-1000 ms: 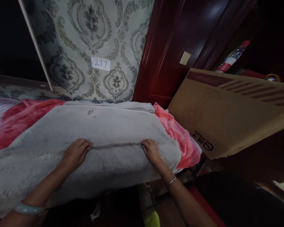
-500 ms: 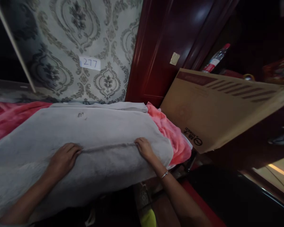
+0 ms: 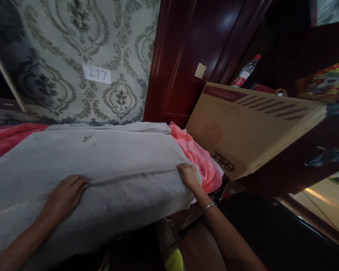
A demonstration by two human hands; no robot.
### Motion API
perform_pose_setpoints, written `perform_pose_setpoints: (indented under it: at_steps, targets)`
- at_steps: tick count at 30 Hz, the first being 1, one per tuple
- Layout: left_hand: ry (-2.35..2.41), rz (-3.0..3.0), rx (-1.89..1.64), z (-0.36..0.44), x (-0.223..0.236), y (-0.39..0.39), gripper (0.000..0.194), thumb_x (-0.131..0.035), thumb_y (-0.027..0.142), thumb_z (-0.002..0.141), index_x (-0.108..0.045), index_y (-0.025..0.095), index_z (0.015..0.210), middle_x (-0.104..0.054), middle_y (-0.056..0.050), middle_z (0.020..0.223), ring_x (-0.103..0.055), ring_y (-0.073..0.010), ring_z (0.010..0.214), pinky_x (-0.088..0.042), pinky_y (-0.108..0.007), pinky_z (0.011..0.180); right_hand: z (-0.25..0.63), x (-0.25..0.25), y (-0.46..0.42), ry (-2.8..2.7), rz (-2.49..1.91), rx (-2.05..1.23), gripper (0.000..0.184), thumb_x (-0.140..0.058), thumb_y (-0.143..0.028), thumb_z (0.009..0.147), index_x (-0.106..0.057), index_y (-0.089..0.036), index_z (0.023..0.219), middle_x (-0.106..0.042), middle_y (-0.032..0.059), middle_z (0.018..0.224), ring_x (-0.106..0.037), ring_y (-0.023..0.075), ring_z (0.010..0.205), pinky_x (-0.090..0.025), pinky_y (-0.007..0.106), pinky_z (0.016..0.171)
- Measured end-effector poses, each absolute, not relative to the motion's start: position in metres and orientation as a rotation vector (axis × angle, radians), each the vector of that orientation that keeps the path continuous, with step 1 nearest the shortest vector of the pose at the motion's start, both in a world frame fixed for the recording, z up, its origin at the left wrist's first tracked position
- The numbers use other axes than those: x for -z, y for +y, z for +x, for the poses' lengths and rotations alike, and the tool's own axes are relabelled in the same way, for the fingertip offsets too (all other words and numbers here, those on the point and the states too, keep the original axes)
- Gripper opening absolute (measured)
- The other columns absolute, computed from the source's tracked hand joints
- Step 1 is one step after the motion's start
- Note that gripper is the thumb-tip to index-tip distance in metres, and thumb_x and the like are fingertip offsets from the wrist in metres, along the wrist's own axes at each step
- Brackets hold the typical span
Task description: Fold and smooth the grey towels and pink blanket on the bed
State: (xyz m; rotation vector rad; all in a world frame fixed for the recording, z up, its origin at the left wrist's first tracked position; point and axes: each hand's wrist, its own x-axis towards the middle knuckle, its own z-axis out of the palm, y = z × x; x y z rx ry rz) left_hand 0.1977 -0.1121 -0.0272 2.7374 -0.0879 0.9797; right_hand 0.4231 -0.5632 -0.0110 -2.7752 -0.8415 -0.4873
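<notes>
A grey-white fluffy blanket (image 3: 110, 158) lies spread over a pink blanket (image 3: 199, 158) on a bed. My left hand (image 3: 63, 195) rests palm down on the grey blanket, fingers together and stretched flat. My right hand (image 3: 189, 175) lies flat near the blanket's right edge, where the pink blanket shows beside it. A dark crease runs across the grey blanket between my two hands. A bangle sits on my right wrist.
A large cardboard box (image 3: 248, 128) leans to the right of the bed, against a dark red wooden door (image 3: 192, 56). Patterned wallpaper carries a paper label reading 277 (image 3: 96, 74). A plastic bottle (image 3: 244, 73) stands behind the box. A dark surface (image 3: 271, 233) lies lower right.
My right hand has slid rightward along the crease to the blanket's right edge. My left hand has slid to the left, widening the gap. The camera has turned to the right.
</notes>
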Motion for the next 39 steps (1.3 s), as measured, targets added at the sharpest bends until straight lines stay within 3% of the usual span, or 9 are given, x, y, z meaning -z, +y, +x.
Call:
perform_pose_setpoints:
  at_steps: [5, 10, 17, 20, 23, 32, 39]
  targets:
    - [-0.008, 2.835, -0.764, 0.187, 0.017, -0.130, 0.029, -0.043, 0.030, 0.098, -0.069, 0.020, 0.090, -0.072, -0.011, 0.094, -0.066, -0.0262, 0.093, -0.054, -0.041, 0.083, 0.428, 0.019, -0.597, -0.848, -2.733, 0.482, 0.039, -0.041, -0.013, 0.091, -0.077, -0.015, 0.105, -0.077, 0.0172, 0.109, -0.071, 0.0289, 0.102, -0.053, 0.044, 0.093]
    - [0.105, 2.949, -0.508, 0.157, 0.008, -0.112, 0.018, -0.051, 0.018, 0.096, -0.069, 0.019, 0.099, -0.070, -0.011, 0.102, -0.064, -0.0253, 0.099, -0.050, -0.040, 0.088, 0.461, 0.060, -0.626, -0.863, -2.709, 0.627, 0.043, -0.037, -0.034, 0.091, -0.078, -0.021, 0.099, -0.078, 0.0155, 0.103, -0.071, 0.0336, 0.096, -0.056, 0.051, 0.087]
    - [0.421, 3.055, -0.467, 0.084, -0.008, -0.032, 0.021, -0.053, 0.021, 0.094, -0.071, 0.018, 0.103, -0.071, -0.012, 0.109, -0.065, -0.0268, 0.106, -0.051, -0.043, 0.093, 0.476, 0.068, -0.635, -0.908, -2.630, 0.577, 0.038, -0.041, -0.043, 0.083, -0.075, -0.025, 0.085, -0.078, 0.0148, 0.096, -0.072, 0.0369, 0.092, -0.058, 0.056, 0.085]
    - [0.535, 3.097, -0.440, 0.069, -0.014, -0.014, 0.030, -0.042, 0.023, 0.099, -0.071, 0.015, 0.104, -0.072, -0.008, 0.110, -0.065, -0.0251, 0.109, -0.049, -0.043, 0.098, 0.470, 0.054, -0.630, -0.896, -2.651, 0.528, 0.036, -0.040, -0.041, 0.083, -0.073, -0.025, 0.083, -0.077, 0.0164, 0.096, -0.072, 0.0351, 0.091, -0.059, 0.054, 0.086]
    - [0.564, 3.081, -0.501, 0.063, -0.017, -0.013, 0.046, -0.026, 0.025, 0.104, -0.070, 0.010, 0.102, -0.070, -0.003, 0.105, -0.065, -0.0208, 0.106, -0.048, -0.038, 0.099, 0.463, 0.041, -0.626, -0.869, -2.686, 0.496, 0.033, -0.041, -0.036, 0.081, -0.072, -0.025, 0.082, -0.077, 0.0173, 0.095, -0.072, 0.0336, 0.093, -0.059, 0.051, 0.088]
    - [0.626, 2.975, -0.861, 0.057, -0.014, -0.014, 0.035, -0.034, 0.033, 0.103, -0.062, 0.016, 0.092, -0.069, -0.004, 0.093, -0.065, -0.0229, 0.094, -0.052, -0.038, 0.088, 0.441, 0.024, -0.632, -0.647, -2.563, 0.589, 0.035, -0.041, -0.042, 0.083, -0.073, -0.027, 0.082, -0.076, 0.0170, 0.097, -0.073, 0.0325, 0.094, -0.058, 0.046, 0.080]
    - [0.564, 3.050, -1.086, 0.028, -0.030, -0.016, 0.030, -0.035, 0.033, 0.099, -0.060, 0.020, 0.088, -0.071, -0.006, 0.088, -0.065, -0.0234, 0.084, -0.052, -0.037, 0.078, 0.412, 0.008, -0.653, -0.498, -2.508, 0.619, 0.038, -0.042, -0.051, 0.081, -0.070, -0.025, 0.086, -0.076, 0.0166, 0.094, -0.072, 0.0360, 0.086, -0.058, 0.050, 0.075]
